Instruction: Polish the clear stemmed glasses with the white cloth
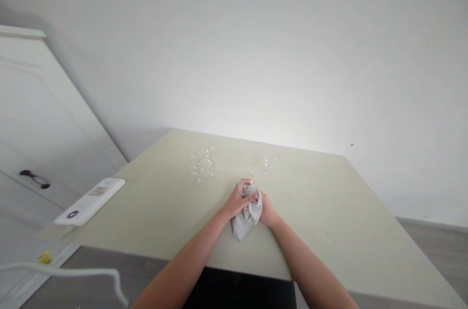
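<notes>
A small clear glass is held over the middle of the table, its round rim toward the wall. My left hand is closed around the glass from the left, thumb across the front. On the other side my right hand grips a light grey cloth pressed against the glass; its fingers are mostly hidden behind the cloth. One corner of the cloth hangs down toward me. Beyond my hands, to the left, stands a cluster of several clear glasses. Farther right is more clear glassware, too faint to count.
The pale table reaches back to a white wall. At its left edge lies a white power strip or similar flat device, with a white cable below. A white cabinet with a dark handle stands left.
</notes>
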The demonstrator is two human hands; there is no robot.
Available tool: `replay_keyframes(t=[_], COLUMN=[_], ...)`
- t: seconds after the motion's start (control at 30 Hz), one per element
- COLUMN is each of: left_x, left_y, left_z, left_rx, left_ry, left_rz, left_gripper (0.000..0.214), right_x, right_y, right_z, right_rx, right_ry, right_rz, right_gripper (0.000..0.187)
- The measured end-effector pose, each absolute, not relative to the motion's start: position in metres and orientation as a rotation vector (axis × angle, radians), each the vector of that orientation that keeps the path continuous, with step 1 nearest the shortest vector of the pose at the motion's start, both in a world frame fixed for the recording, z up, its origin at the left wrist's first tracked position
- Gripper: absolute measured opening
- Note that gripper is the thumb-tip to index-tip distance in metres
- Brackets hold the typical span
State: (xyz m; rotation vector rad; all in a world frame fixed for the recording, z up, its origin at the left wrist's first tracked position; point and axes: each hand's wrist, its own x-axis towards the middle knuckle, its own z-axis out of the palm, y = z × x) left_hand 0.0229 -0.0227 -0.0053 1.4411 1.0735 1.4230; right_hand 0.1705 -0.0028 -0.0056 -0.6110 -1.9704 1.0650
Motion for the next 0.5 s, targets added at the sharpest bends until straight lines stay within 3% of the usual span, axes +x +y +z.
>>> replay_keyframes(t=[0.2,0.37,0.5], left_x=[0.016,0.013,0.013], left_y=[-0.021,-0.027,-0.026], left_z=[0.005,0.009,0.012], left_rx=[1.301,1.006,1.017], left_ry=[1.133,0.751,0.797], left_rz=[1.585,1.357,1.333], left_gripper=[0.044,0.06,0.061], right_x=[0.172,0.18,0.18], right_y=[0.0,0.0,-0.004], right_z=[-0.009,-0.012,-0.004], right_rx=[-0.569,-0.466,-0.503], right_ry=[-1.807,-1.568,-1.561], right_rz=[1.345,1.744,1.74], right_gripper=[0.027,0.042,0.04])
